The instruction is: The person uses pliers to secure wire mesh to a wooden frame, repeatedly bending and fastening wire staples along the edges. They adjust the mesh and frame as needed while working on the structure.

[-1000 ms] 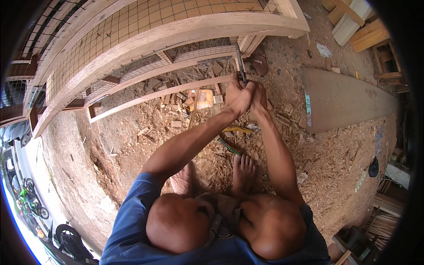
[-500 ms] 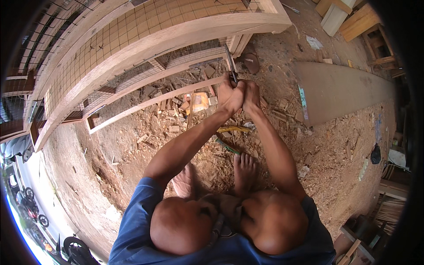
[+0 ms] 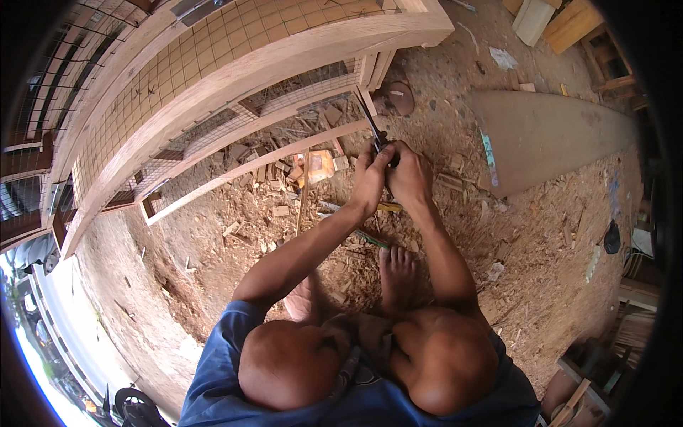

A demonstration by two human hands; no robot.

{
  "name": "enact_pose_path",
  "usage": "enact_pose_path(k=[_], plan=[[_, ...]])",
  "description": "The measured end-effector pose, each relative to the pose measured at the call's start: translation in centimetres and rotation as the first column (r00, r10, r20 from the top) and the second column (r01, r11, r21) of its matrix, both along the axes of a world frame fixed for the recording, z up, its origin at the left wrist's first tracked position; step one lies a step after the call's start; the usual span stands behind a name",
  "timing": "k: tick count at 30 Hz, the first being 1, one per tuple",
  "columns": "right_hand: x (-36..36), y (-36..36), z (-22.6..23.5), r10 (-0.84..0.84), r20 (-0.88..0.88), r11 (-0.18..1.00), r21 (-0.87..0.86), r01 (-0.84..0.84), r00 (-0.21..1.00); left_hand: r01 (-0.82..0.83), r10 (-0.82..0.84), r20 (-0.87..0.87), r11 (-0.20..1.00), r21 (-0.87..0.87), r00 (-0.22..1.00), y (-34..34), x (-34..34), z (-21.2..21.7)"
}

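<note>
Both hands meet in front of my shins around a slim dark metal tool (image 3: 371, 119), which looks like long-bladed shears. Its narrow end points up and left toward the corner of the wooden frame (image 3: 316, 39). My left hand (image 3: 369, 178) is closed on the tool from the left, thumb along it. From the right, my right hand (image 3: 411, 173) wraps over its other part; the fingers hide most of the handle. Wire mesh (image 3: 235, 35) covers the frame, and the tool's tip lies over a lower pale wooden leg, though I cannot tell whether it touches.
Wood offcuts and shavings litter the ground between my feet and the frame, with an orange-and-white packet (image 3: 321, 165) among them. A sandal (image 3: 400, 98) lies by the frame's corner. At the right rests a large flat board (image 3: 548, 139). Parked motorbikes (image 3: 135, 409) stand at the lower left.
Both hands have come slightly nearer to me, away from the frame. My right hand has turned and spread over the tool, and more of its dark length now shows.
</note>
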State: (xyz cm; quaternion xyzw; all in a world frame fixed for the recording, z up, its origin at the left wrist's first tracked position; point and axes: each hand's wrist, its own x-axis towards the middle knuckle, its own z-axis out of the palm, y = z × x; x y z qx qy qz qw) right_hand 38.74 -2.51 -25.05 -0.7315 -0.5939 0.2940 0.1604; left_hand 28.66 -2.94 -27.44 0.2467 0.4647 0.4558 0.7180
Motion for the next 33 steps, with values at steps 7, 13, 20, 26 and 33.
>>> enact_pose_path(k=[7, 13, 20, 26, 33], plan=[[-1.1, 0.5, 1.8, 0.010, 0.114, 0.993, 0.112, -0.023, 0.993, -0.021, 0.019, 0.133, 1.000, 0.015, 0.991, 1.8, -0.6, 0.4], [0.1, 0.5, 0.9, 0.046, -0.021, 0.994, 0.101, -0.044, 0.999, 0.006, -0.008, 0.066, 1.000, 0.024, 0.998, 1.9, -0.5, 1.2], [0.8, 0.5, -2.7, -0.263, -0.907, 0.955, -0.294, -0.048, 0.330, 0.165, -0.103, -0.373, 0.976, 0.139, 0.922, 1.6, -1.1, 2.3], [0.4, 0.7, -4.0, -0.449, -0.893, 0.886, -0.451, -0.108, 0.043, 0.187, -0.136, -0.444, 0.980, 0.072, 0.886, 1.2, -1.3, 3.3], [0.9, 1.1, -4.1, -0.360, -0.914, 0.898, -0.285, -0.336, -0.186, 0.354, -0.239, -0.602, 0.932, 0.078, 0.762, 1.7, -2.3, 3.4]])
